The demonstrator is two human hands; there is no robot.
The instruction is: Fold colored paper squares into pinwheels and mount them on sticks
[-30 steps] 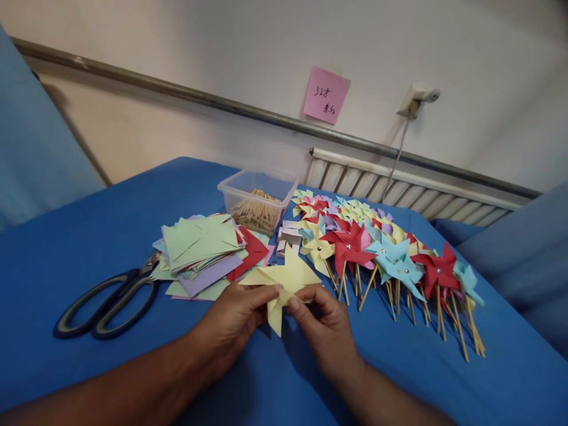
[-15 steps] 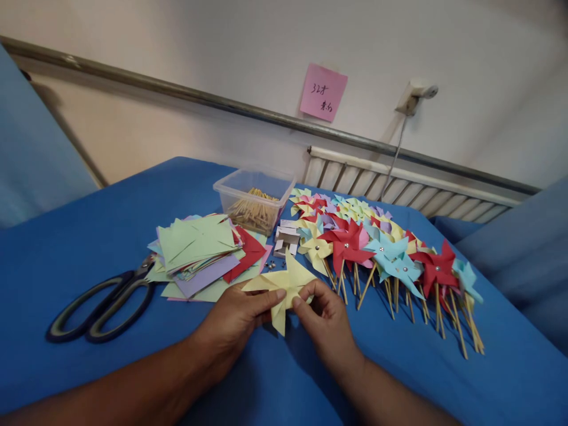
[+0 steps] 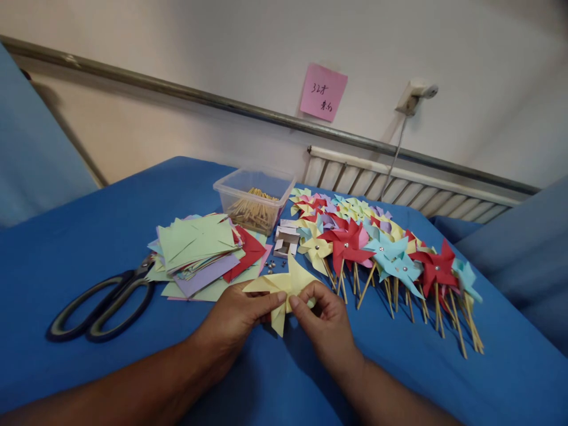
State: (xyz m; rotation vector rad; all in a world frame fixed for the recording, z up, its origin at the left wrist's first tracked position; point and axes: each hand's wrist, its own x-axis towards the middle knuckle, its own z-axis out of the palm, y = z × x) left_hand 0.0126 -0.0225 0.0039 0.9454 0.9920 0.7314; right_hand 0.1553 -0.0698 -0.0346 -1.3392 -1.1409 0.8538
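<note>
A pale yellow paper pinwheel (image 3: pixel 298 276) is held between my two hands, a little above the blue cloth. My left hand (image 3: pixel 242 310) pinches it from the left, with the thumb on top near the centre. From the right, my right hand (image 3: pixel 326 313) pinches it, thumb and index finger close to the middle. The fingers under the paper are hidden. Just beyond the pinwheel lie several small metal pins (image 3: pixel 270 266) and a small open white box (image 3: pixel 286 238).
Stacked cut paper sheets (image 3: pixel 199 239) lie left of centre, with large scissors (image 3: pixel 106 299) beside them. A clear plastic tub (image 3: pixel 255 198) holds wooden sticks. Finished pinwheels (image 3: pixel 348 244) on sticks cover the right side. A radiator (image 3: pixel 408 186) stands behind the table.
My right thumb has shifted slightly left toward the pinwheel's centre. The pinwheel's upper blade has tilted a little to the right and lower. Everything else stays put.
</note>
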